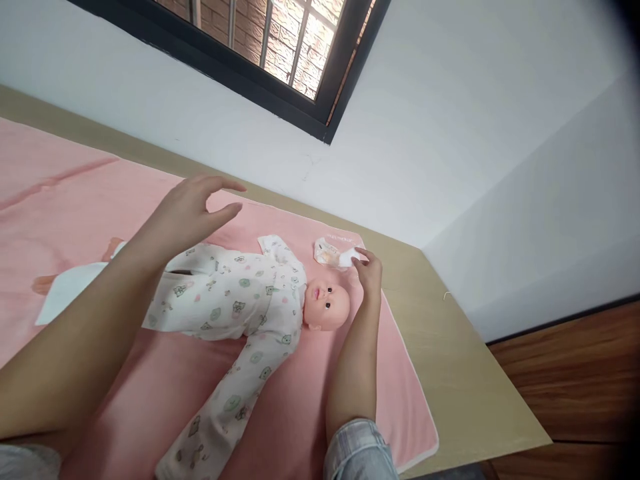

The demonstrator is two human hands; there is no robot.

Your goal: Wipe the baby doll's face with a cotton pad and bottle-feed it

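A baby doll [327,305] lies on its back on a pink blanket [295,413], its head toward the right. It wears a white outfit with animal prints [240,290], one long sleeve stretched toward me. My left hand [193,208] hovers above the doll's lower body, thumb and fingers apart, holding nothing. Beyond the doll's head, my right hand [369,270] pinches the edge of a small white item [349,257], perhaps a folded cloth. Beside it lies a crinkled, partly clear packet [326,252]. What these two are exactly is too small to tell.
The blanket covers most of a tan tabletop [450,373], whose right edge runs diagonally. A white wall [380,180] with a dark-framed, barred window [320,123] stands behind. Brown wood panelling [565,373] is at the lower right.
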